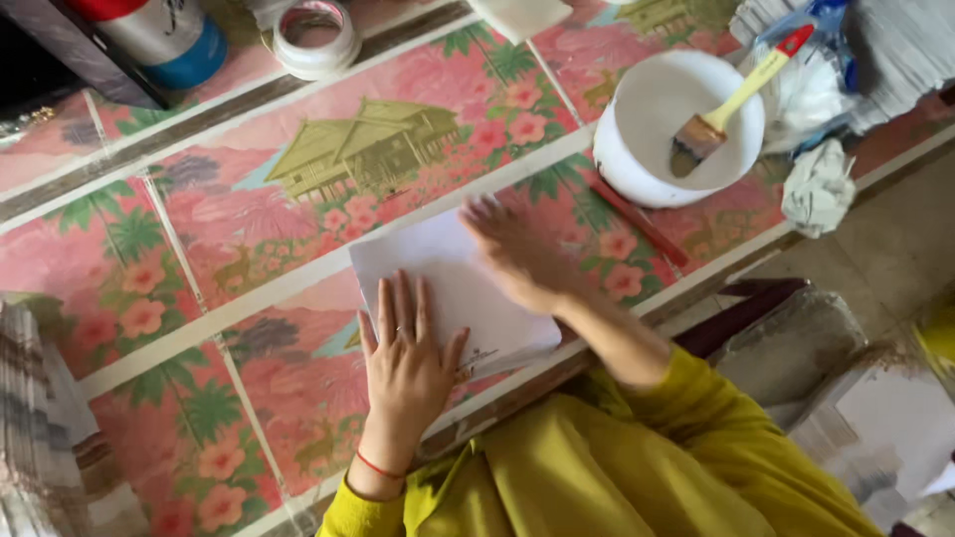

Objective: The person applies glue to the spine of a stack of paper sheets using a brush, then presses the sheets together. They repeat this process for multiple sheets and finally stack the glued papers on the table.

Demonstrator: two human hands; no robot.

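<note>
While both hands press flat on it, the white paper sheet point(453, 288) lies on the floral tablecloth point(249, 219), its long axis slanting toward the white bowl point(647, 149) holding a yellow-handled brush point(731, 99). Left hand point(406, 363) rests open, fingers spread; right hand point(517, 254), blurred, lies open, palm down.

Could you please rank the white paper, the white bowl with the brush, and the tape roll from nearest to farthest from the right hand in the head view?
1. White paper: under the right hand, touching.
2. White bowl: upper right.
3. Tape roll: top edge, farthest.
</note>
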